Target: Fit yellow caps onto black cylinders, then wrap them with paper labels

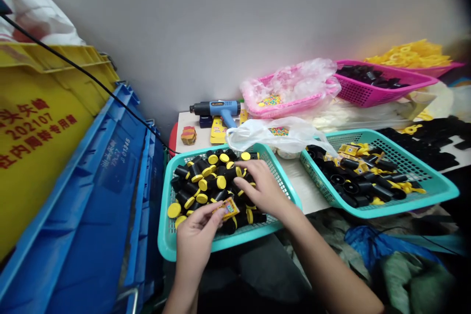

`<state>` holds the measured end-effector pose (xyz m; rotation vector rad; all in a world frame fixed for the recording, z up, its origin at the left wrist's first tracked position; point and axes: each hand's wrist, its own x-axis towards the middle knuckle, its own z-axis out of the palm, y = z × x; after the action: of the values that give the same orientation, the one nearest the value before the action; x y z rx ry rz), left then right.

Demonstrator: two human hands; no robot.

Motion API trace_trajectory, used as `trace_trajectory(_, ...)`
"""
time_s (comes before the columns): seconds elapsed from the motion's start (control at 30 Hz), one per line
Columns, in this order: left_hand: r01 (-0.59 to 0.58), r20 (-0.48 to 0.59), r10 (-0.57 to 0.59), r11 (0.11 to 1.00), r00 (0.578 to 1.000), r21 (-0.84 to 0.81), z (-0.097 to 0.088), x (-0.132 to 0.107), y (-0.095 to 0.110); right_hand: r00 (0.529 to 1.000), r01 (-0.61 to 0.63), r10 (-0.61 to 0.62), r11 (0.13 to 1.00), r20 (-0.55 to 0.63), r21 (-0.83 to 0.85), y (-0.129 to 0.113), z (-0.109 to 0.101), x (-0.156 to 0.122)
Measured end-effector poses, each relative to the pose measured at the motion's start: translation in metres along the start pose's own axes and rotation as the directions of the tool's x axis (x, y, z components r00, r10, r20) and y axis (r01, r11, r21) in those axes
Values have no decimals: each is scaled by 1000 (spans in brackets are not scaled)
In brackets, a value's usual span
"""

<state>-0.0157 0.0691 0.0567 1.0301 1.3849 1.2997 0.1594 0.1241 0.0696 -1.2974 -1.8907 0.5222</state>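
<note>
Close view from head height over two bare hands at a white worktable (307, 189): left hand (195, 240) closed in a pinch on a small yellow-and-orange printed card (228, 208), thumb and fingertips gripping its edge, just above the front of a teal mesh basket (166, 245). Right hand (263, 189) open and apart from the left, fingers (241, 181) spread and resting on a heap of black cylinders with yellow caps (209, 181) that fills the basket. Card over the near part of the heap, between the two hands. To the right, a second teal mesh basket (405, 201) with more black cylinders (362, 186) jumbled among yellow printed cards (349, 149). Just behind the hands, a crumpled white plastic bag (275, 135). Farther back on the table, a blue-and-black heat gun (217, 108) standing on its grip beside a small stack of packets (188, 135). Along the wall, a pink basket wrapped in clear plastic (279, 103), a magenta basket of black parts (379, 93) and a mound of yellow rings (408, 54). At far left, blue plastic crates (99, 196) against a yellow crate with red lettering (40, 132), a black cable (91, 78) running across both, and a grey wall (184, 34) behind it all.
</note>
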Motion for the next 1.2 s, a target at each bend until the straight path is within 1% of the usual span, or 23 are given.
trace_trajectory(0.03, 2, -37, -3, 1000, 999, -26, -1, 2, -1, 999, 21, -19, 998, 31, -52, 6, 1, 8)
trace_trajectory(0.07, 2, -65, -6, 998, 998, -56, -2, 3, -2, 998, 30, -26, 997, 63, -69, 11, 2, 14)
trace_trajectory(0.1, 3, -87, -11, 996, 996, -88, -2, 5, -3, 997, 25, -21, 998, 76, -49, 14, 3, 16)
trace_trajectory(0.13, 5, -101, -17, 993, 995, -115, -3, 6, -5, 998, 2, -3, 1000, 66, 13, 15, 3, 15)
trace_trajectory(0.17, 7, -108, -22, 991, 994, -135, -3, 7, -6, 999, -36, 31, 993, 40, 117, 14, 3, 12)
trace_trajectory(0.2, 10, -109, -27, 989, 994, -147, -4, 7, -8, 997, -80, 77, 965, 22, 249, 11, 1, 6)
trace_trajectory(0.23, 11, -108, -28, 988, 994, -154, -4, 8, -9, 992, -124, 123, 914, 27, 386, 8, -2, -2)
trace_trajectory(0.27, 9, -104, -26, 987, 994, -158, -4, 8, -11, 986, -166, 158, 848, 58, 503, 4, -7, -10)
trace_trajectory(0.3, 2, -98, -18, 987, 995, -160, -4, 9, -12, 979, -202, 179, 786, 98, 584, 1, -11, -17)
trace_trajectory(0.33, -11, -94, -4, 987, 996, -161, -3, 9, -13, 973, -230, 190, 743, 132, 629, -2, -16, -24)
trace_trajectory(0.37, -27, -87, 13, 987, 996, -161, -2, 9, -15, 968, -251, 198, 721, 156, 646, -4, -20, -29)
trace_trajectory(0.47, -84, -63, 75, 985, 995, -154, 0, 7, -17, 951, -310, 216, 695, 223, 648, -3, -27, -35)
trace_trajectory(0.6, -113, 15, 117, 982, 993, -149, 2, 4, -16, 906, -398, 173, 656, 385, 641, 6, -29, -34)
trace_trajectory(0.67, -117, 47, 125, 983, 991, -139, 2, 3, -14, 891, -413, 142, 651, 432, 637, 10, -31, -36)
trace_trajectory(0.8, -123, 65, 130, 987, 989, -109, 2, 0, -11, 897, -367, 60, 653, 438, 662, 13, -36, -41)
trace_trajectory(0.9, -123, 126, 139, 984, 982, -128, 4, 0, -7, 895, -366, 38, 629, 444, 685, 14, -37, -44)
trace_trajectory(1.0, -159, 187, 186, 976, 964, -151, 6, 0, -4, 894, -398, 94, 615, 438, 681, 14, -35, -46)
trace_trajectory(1.13, -260, 206, 280, 958, 938, -117, 7, 1, -5, 889, -453, 244, 586, 387, 672, 11, -29, -48)
trace_trajectory(1.2, -295, 209, 308, 951, 928, -94, 7, 1, -6, 879, -477, 289, 566, 380, 672, 9, -27, -50)
